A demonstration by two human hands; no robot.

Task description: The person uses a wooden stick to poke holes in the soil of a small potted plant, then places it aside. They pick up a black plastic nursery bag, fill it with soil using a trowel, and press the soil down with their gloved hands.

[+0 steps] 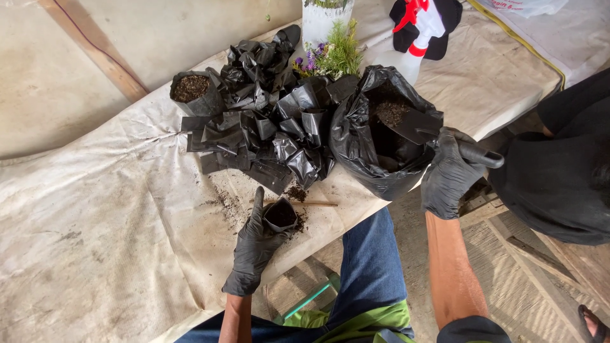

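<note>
My left hand, in a black glove, holds a small black grow bag upright on the white sheet; the bag's mouth is open and dark inside. My right hand, also gloved, grips the handle of a black scoop carrying soil. The scoop's blade sits over the open mouth of a large black plastic sack that holds soil. Spilled soil lies beside the small bag.
A heap of empty black grow bags lies behind, with one soil-filled bag at its left. A small flowering plant and a white spray bottle stand at the back. Another person in dark clothes sits at right.
</note>
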